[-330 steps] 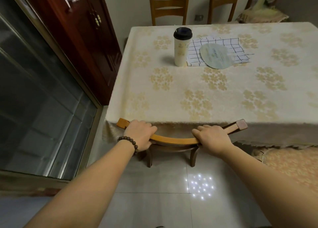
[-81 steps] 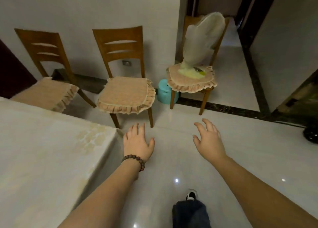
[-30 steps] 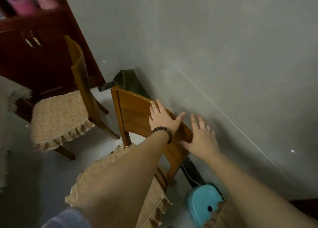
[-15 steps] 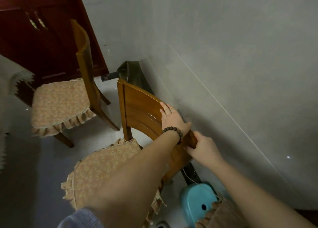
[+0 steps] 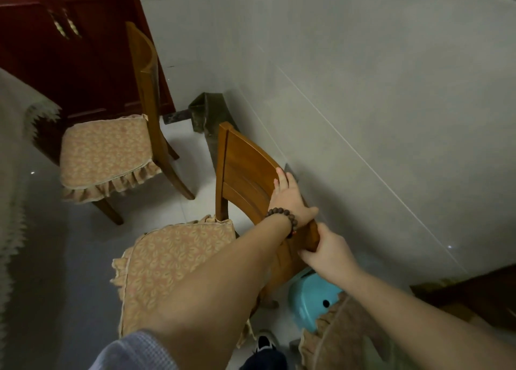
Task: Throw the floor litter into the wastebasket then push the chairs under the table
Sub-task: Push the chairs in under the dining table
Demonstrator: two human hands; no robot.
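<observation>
A wooden chair [image 5: 245, 171] with a frilled beige seat cushion [image 5: 173, 263] stands close to the grey wall. My left hand [image 5: 290, 199], with a bead bracelet at the wrist, lies over the top rail of its backrest. My right hand [image 5: 329, 252] grips the near end of that same rail. A second wooden chair [image 5: 148, 90] with a similar cushion stands farther back on the left. The table, under a lace-edged cloth [image 5: 16, 152], runs along the left edge of the view.
A dark red cabinet [image 5: 69, 48] fills the far left corner. A light blue plastic stool [image 5: 315, 297] sits on the floor behind the held chair, next to a third cushioned seat [image 5: 349, 339] at the bottom right. The grey wall [image 5: 363, 90] is right beside the chair.
My right hand has closed around the end of the chair's top rail, and my left hand has settled over it. The view has shifted slightly; the chair looks nearly unmoved.
</observation>
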